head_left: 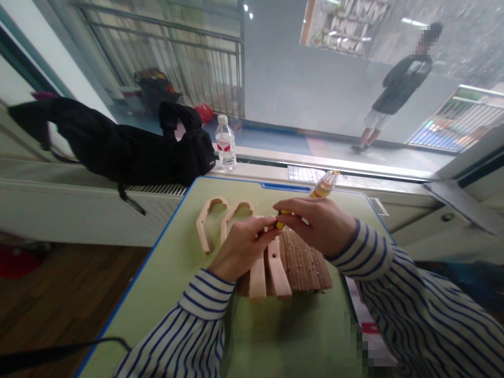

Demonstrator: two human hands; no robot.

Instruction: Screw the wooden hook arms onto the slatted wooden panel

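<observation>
Both hands were right in the thick of it, meeting over the pale green table with blue edging (169, 294)! The right hand (315, 218) came in from its own side, thumb and fingers clamped on a small yellow-and-black object (280, 224), most of it hidden by the fingers. And there was the left hand (246, 244), thumb and forefinger drawn in close at that same object; whether they pinched it or the wood underneath, one could not tell.

Below the hands, two pale, bent wooden pieces lay side by side: the left one (258, 283) partly covered by the left hand, the right one (279, 273) showing a dark round hole. Both rested over a brown wood-grained board (311, 262), sprinkled with little light specks. Over to the left, two more hook-shaped pale wooden pieces (201, 228) sat on the tabletop, curved ends away from the person. Just beyond the right hand, a clear bottle of amber liquid (325, 184) leaned over, and a clear plastic water bottle with a white cap (225, 144) stood on the sill!
</observation>
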